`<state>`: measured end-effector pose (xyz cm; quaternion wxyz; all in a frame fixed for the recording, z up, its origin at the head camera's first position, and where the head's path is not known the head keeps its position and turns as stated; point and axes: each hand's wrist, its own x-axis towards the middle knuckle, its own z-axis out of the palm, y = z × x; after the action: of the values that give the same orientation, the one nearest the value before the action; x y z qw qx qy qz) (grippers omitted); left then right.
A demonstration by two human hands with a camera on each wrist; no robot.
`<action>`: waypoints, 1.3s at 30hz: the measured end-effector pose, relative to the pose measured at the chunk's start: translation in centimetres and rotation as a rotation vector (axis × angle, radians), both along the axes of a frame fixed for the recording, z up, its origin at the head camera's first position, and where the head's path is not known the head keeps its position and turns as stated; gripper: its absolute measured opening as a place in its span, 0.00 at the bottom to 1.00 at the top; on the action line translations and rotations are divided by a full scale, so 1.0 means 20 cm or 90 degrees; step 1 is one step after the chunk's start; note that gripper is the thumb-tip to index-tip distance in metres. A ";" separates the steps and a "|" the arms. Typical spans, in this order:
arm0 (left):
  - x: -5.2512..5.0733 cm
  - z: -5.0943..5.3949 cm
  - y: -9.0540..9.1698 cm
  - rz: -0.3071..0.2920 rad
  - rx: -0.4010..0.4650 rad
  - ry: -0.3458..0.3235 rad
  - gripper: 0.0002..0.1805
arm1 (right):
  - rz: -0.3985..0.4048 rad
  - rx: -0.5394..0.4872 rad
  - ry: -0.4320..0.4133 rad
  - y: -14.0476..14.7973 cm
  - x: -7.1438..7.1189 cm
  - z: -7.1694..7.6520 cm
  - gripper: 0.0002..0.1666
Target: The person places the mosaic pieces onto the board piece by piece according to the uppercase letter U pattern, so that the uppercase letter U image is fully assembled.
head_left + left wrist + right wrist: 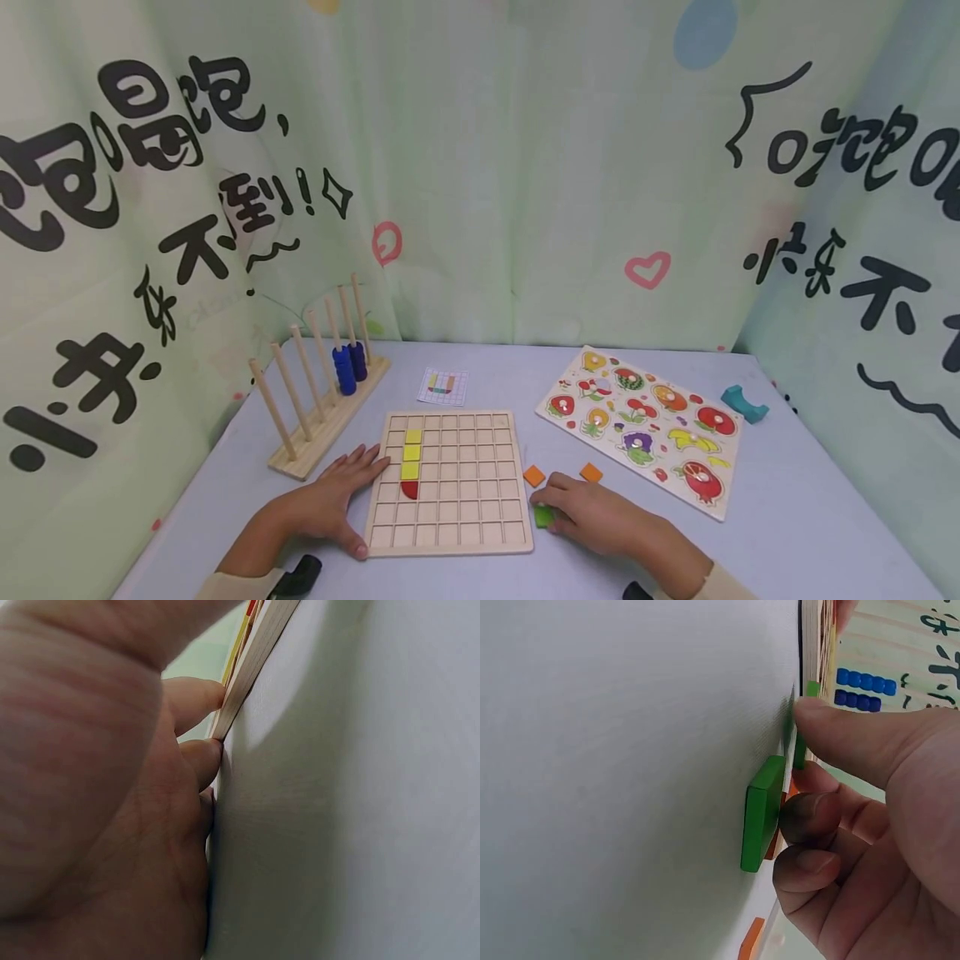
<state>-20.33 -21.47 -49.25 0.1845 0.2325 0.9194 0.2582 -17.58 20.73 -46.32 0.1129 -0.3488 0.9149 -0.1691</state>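
Green and flat, a tile [800, 750] is pinched by the thumb and index finger of the right hand [592, 512], just beside the board [472, 533]; a second green tile [759, 825] lies by the other fingers. Nothing is gripped by the left hand [337, 487], which is spread along the board's left edge, probably so that sliding is prevented. On the grid, three yellow tiles [412, 452] and a red piece [409, 489] are set in one column. Two orange tiles [534, 476] are placed within reach, right of the board. Farther back, a patterned card [444, 387], presumably laid there for viewing, is flanked by a peg rack [300, 458] and a fruit puzzle [637, 398].
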 end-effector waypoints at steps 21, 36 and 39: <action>-0.01 -0.01 -0.01 -0.011 -0.003 0.009 0.70 | 0.028 -0.041 0.025 -0.15 -0.04 0.03 0.20; -0.01 -0.02 0.00 0.001 -0.013 0.005 0.69 | 0.043 -0.055 0.022 -0.33 -0.10 0.03 0.19; -0.01 -0.01 0.00 0.005 -0.012 0.003 0.69 | 0.041 -0.054 0.026 -0.36 -0.11 0.03 0.19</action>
<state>-20.53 -21.41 -49.51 0.1832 0.2277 0.9232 0.2497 -19.77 13.50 -45.63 0.0846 -0.3862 0.8972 -0.1967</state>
